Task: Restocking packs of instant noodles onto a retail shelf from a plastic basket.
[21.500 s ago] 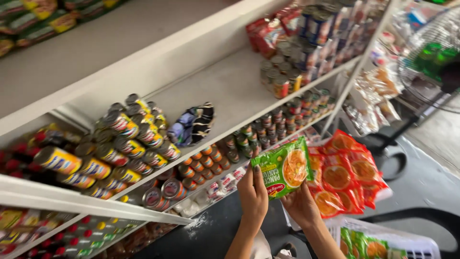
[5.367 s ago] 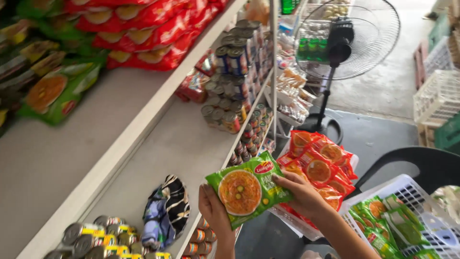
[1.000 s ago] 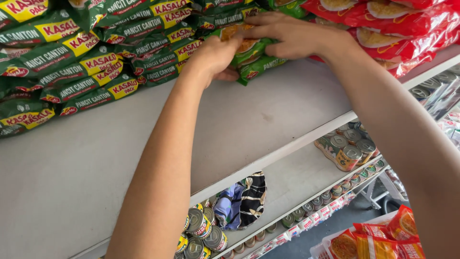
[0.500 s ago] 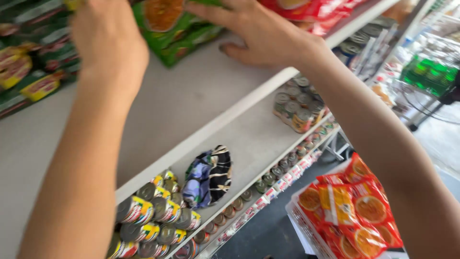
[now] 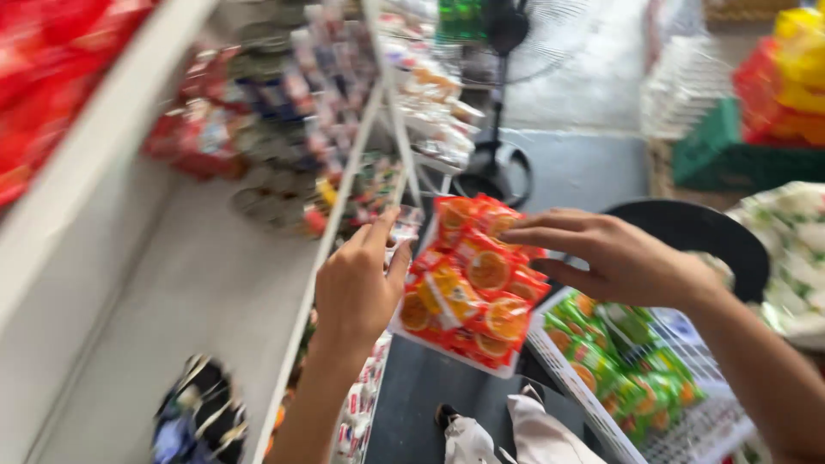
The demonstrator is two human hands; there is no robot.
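Hands fill the middle of the head view, both stretched toward a stack of red and orange noodle packets (image 5: 468,288) at the centre of the frame. The left hand (image 5: 359,288), just left of centre, is open with fingers spread and slightly curled, its fingertips close beside the left edge of the stack; motion blur hides whether they touch it. The right hand (image 5: 606,256), right of centre, is also open, fingers extended flat over the top right of the stack, seemingly brushing the upper packets without gripping anything. The packets are flat rectangles printed with round orange bowls and lie in a white tray or box whose pale edge shows beneath them.

Lower right, a white wire basket (image 5: 593,402) holds green packets (image 5: 632,369) of the same shape. Along the left side, a white shelf (image 5: 198,283) runs diagonally; blurred red packages (image 5: 51,77) sit at the upper left, tins and small red packs (image 5: 249,112) further back, and a dark blue and black bundle (image 5: 193,412) at the lower left. At the top centre stands a black pedestal fan (image 5: 503,103). A green crate (image 5: 739,155) with yellow and red bags (image 5: 791,77) occupies the upper right.
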